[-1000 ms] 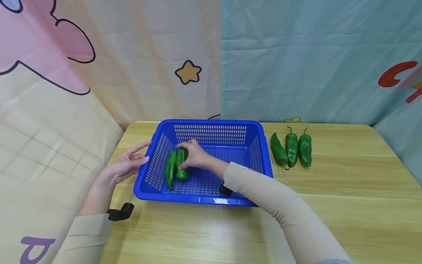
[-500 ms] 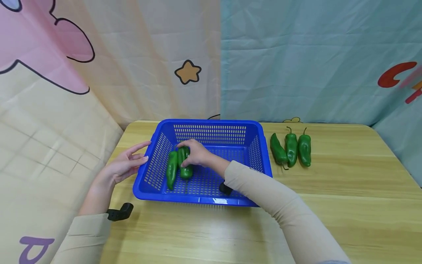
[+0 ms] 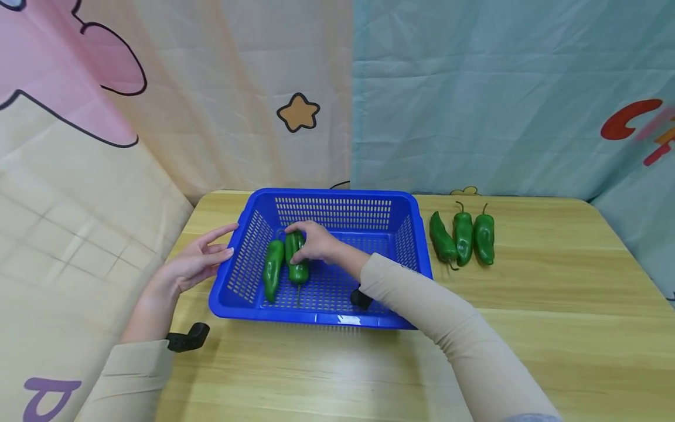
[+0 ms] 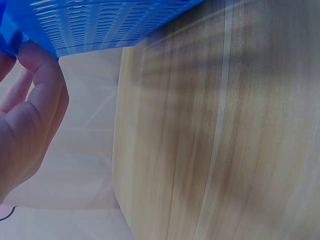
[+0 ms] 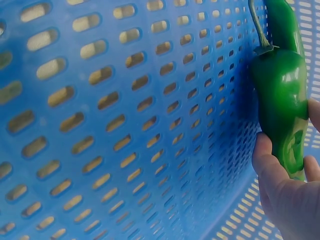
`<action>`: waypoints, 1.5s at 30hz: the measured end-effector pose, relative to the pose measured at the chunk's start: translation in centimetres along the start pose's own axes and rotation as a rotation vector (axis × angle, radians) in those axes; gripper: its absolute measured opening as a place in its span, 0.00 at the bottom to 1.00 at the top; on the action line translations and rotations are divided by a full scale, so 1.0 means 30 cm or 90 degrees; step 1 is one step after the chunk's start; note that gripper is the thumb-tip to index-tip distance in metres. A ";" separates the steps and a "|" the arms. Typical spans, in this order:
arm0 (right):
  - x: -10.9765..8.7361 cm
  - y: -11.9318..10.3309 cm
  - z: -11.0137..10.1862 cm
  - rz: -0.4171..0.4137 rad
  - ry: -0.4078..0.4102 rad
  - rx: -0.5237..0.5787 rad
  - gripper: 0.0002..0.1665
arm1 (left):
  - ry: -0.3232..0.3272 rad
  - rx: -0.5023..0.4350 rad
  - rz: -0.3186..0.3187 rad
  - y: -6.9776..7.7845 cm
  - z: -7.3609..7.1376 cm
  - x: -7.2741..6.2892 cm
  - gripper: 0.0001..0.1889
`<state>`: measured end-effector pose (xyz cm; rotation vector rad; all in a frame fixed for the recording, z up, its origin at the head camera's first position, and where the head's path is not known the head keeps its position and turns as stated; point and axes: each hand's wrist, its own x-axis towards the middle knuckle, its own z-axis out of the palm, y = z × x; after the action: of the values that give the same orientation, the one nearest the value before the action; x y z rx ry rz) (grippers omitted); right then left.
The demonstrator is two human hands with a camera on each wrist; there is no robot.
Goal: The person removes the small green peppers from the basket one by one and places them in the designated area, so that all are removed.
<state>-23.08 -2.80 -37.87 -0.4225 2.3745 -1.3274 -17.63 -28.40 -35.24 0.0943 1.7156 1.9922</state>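
My right hand (image 3: 314,242) reaches into a blue plastic basket (image 3: 316,319). Its thumb and fingers hold a green pepper (image 3: 299,273) by the upper part, on both sides. In the right wrist view that pepper (image 5: 282,85) shows its stem end away from the hand. To its left in the basket lies another green pepper (image 3: 273,269), also partly seen behind in the right wrist view. My left hand (image 3: 197,261) is at the basket's left rim, its index finger extended and fingertips touching the rim from outside. The left wrist view shows bent fingers (image 4: 45,75) against the rim.
Three green peppers (image 3: 463,239) lie side by side on the wooden table (image 3: 559,281), right of the basket. A printed curtain (image 3: 474,94) hangs behind the table and along its left side. The basket has raised slotted walls.
The held pepper has shifted slightly right, away from the other pepper, with my right hand. My left hand keeps its place at the rim. The whole view has drifted a little.
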 end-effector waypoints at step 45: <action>-0.104 -0.097 -0.169 0.033 -0.066 0.365 0.41 | -0.036 -0.022 0.021 -0.010 -0.015 0.005 0.25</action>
<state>-22.50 0.86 -32.38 -0.2473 1.7957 -1.8202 -17.82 -28.73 -35.65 0.1666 1.6544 2.0226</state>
